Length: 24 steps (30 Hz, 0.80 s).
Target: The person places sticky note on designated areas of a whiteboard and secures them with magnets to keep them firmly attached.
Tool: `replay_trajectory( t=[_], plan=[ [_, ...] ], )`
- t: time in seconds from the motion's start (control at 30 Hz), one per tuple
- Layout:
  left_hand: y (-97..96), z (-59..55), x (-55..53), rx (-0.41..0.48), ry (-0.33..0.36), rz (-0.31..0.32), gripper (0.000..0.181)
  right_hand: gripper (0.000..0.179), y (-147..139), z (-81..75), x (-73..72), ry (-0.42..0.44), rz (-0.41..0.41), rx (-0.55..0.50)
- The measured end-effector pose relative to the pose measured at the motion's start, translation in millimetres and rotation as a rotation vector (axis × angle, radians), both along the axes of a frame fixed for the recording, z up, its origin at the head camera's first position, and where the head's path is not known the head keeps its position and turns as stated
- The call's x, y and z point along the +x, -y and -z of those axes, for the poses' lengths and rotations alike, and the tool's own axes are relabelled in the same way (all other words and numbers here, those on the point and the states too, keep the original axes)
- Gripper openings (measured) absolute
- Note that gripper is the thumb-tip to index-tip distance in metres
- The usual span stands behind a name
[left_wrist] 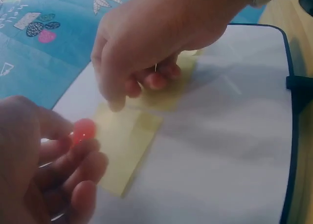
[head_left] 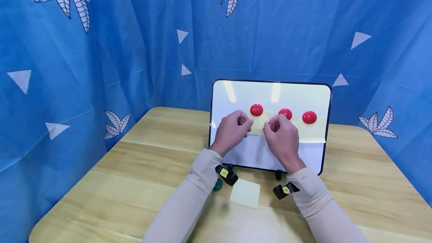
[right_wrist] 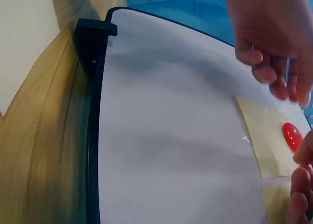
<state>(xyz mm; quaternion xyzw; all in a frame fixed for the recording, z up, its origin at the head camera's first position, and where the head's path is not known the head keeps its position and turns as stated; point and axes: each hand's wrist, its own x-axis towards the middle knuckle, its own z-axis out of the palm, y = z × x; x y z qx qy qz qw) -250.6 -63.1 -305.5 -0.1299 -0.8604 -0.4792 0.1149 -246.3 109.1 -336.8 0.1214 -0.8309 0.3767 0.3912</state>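
My left hand hovers with loosely bent fingers beside the left yellow sticky note on a whiteboard. A round red magnet sits at that note's top; in the left wrist view it shows right by the left fingertips, and whether they touch is unclear. My right hand is in front of the middle note, fingers loosely curled, nothing visible in them. It partly covers the middle red magnet. Farther right, a third red magnet is on the right sticky note.
A pale sticky note lies on the wooden table before the board. Next to it, a green magnet is partly hidden by the left sleeve. Black feet support the board. A blue patterned curtain hangs behind.
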Motion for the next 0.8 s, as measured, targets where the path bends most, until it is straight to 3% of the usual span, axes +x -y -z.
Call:
replay_trajectory(
  t=[0.2, 0.43, 0.8],
  plan=[
    [10.9, 9.6, 7.1, -0.027, 0.060, 0.077, 0.013, 0.013, -3, 1.4, 2.3, 0.040, -0.022, 0.022],
    [28.7, 30.2, 11.0, -0.063, 0.057, 0.134, 0.015, 0.014, -3, 4.2, 7.3, 0.084, -0.052, -0.007],
    [53.1, 50.6, 16.8, -0.111, 0.087, 0.169, 0.015, 0.014, -2, 5.6, 22.3, 0.319, -0.191, -0.142]
  ],
)
